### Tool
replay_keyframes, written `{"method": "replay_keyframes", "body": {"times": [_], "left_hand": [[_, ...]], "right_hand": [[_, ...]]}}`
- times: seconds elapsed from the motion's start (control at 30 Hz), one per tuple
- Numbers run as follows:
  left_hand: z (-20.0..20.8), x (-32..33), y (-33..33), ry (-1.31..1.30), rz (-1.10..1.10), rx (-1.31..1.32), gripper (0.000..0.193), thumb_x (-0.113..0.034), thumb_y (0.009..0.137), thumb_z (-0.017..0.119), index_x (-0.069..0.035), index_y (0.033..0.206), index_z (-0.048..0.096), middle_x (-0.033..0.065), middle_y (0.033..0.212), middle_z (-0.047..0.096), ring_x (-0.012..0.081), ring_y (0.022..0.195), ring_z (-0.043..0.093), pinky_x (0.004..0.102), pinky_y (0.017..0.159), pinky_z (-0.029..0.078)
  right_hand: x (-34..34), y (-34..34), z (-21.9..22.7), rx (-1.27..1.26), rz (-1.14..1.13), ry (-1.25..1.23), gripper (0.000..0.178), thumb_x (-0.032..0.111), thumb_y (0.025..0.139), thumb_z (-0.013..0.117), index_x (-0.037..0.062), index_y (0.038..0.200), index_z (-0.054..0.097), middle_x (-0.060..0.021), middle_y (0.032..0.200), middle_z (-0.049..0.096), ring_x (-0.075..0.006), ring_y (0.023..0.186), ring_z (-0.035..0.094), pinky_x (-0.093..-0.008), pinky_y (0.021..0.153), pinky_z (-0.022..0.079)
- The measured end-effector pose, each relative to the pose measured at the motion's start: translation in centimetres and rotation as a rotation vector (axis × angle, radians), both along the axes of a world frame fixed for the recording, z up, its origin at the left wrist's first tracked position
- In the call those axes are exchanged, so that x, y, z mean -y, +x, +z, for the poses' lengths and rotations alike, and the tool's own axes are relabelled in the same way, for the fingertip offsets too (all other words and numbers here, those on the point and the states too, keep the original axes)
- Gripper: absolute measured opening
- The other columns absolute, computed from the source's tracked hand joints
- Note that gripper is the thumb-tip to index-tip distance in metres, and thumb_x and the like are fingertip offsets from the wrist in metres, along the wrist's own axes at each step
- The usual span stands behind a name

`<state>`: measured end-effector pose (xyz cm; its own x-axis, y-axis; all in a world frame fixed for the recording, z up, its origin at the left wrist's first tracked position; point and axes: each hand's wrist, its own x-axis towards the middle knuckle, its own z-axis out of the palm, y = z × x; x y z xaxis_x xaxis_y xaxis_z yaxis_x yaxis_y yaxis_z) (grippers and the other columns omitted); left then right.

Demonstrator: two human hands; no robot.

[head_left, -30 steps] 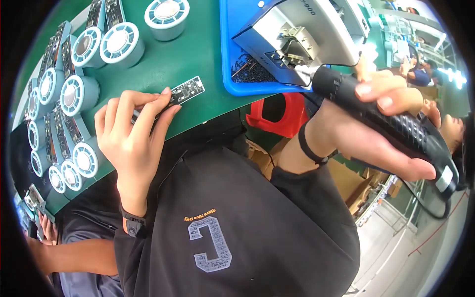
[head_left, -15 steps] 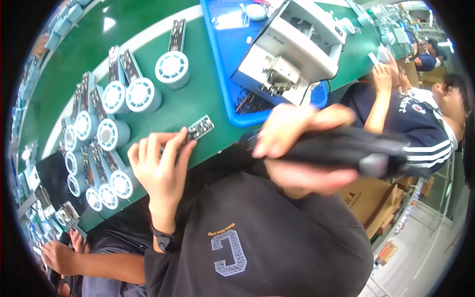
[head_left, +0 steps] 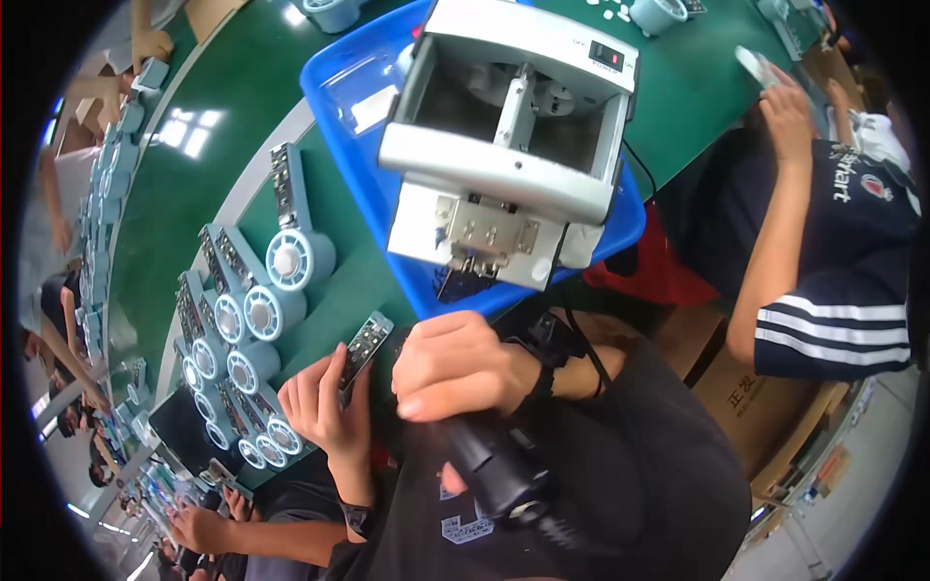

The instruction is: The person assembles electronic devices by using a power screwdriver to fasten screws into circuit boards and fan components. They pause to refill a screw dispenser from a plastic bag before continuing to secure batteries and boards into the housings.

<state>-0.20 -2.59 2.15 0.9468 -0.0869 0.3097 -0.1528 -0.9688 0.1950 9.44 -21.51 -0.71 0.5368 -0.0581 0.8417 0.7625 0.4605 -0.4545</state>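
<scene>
My left hand [head_left: 325, 402] is closed round a light-blue handheld fan [head_left: 366, 351], whose open handle shows a circuit board; its head is hidden behind my fingers. My right hand [head_left: 465, 368] grips a black electric screwdriver [head_left: 494, 474] close beside it. The screwdriver is tilted, with its cord end toward my body, and its tip is out of sight behind my right hand. To the left of my hands, several more light-blue fans [head_left: 302, 259] lie on the green table [head_left: 354, 198] with their circuit boards uncovered.
A white and grey screw feeder [head_left: 499, 160] stands in a blue tray [head_left: 373, 218] ahead of my hands. A black cord [head_left: 581, 339] hangs down beside it. One co-worker [head_left: 823, 261] sits at the right, and another's hand [head_left: 199, 528] shows at lower left. A cardboard box [head_left: 746, 397] is at right.
My right hand has brought the screwdriver leftward, close to my left hand, and turned it. The view has shifted, with the feeder now more central. My left hand still holds the fan.
</scene>
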Motion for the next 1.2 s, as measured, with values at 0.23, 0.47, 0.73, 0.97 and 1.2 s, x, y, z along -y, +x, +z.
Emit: {"method": "replay_keyframes", "body": {"times": [0.23,0.47,0.73,0.97,1.2], "left_hand": [[-2.1,-0.4,-0.2,0.024,0.087,0.205,0.041,-0.007,0.068,0.092,-0.005,0.107,0.077,0.0075,0.088,0.071,0.0264,0.076,0.064,0.0394,0.079,0.046],[-3.0,0.2,-0.4,-0.023,0.188,0.144,0.045,-0.003,0.065,0.092,-0.003,0.107,0.077,0.0081,0.091,0.073,0.0260,0.077,0.064,0.0395,0.080,0.045],[-3.0,0.3,-0.2,0.013,0.175,0.124,0.046,0.000,0.064,0.090,-0.004,0.108,0.077,0.0066,0.091,0.074,0.0238,0.078,0.064,0.0385,0.081,0.045],[-1.4,0.5,0.9,0.033,0.197,0.136,0.045,-0.003,0.066,0.090,-0.007,0.109,0.078,0.0043,0.091,0.073,0.0225,0.079,0.064,0.0363,0.081,0.045],[0.1,-1.0,-0.1,-0.125,0.129,0.054,0.042,-0.005,0.071,0.088,-0.009,0.111,0.077,0.0028,0.096,0.070,0.0226,0.086,0.064,0.0361,0.083,0.045]], "right_hand": [[1.2,-0.5,-1.6,-0.047,0.197,0.054,0.051,0.045,0.099,0.073,-0.0025,0.109,0.057,-0.0142,0.079,0.064,-0.0272,0.061,0.063,-0.0357,0.054,0.048],[0.5,-1.0,-2.8,-0.082,0.235,0.168,0.043,0.038,0.102,0.070,-0.0027,0.107,0.057,-0.0102,0.073,0.057,-0.0231,0.056,0.055,-0.0346,0.050,0.039],[-0.5,-1.4,-3.6,-0.082,0.239,0.184,0.036,0.032,0.103,0.069,-0.0024,0.100,0.058,-0.0093,0.069,0.056,-0.0214,0.052,0.052,-0.0348,0.049,0.039],[2.1,-2.0,-3.5,-0.120,0.167,-0.054,0.045,0.040,0.095,0.078,-0.0018,0.103,0.061,-0.0092,0.072,0.059,-0.0226,0.052,0.053,-0.0349,0.060,0.054],[7.5,-4.5,0.9,0.050,-0.233,-0.834,0.068,0.051,0.083,0.087,-0.0011,0.120,0.064,-0.0061,0.078,0.061,-0.0219,0.060,0.058,-0.0344,0.065,0.055]]}}
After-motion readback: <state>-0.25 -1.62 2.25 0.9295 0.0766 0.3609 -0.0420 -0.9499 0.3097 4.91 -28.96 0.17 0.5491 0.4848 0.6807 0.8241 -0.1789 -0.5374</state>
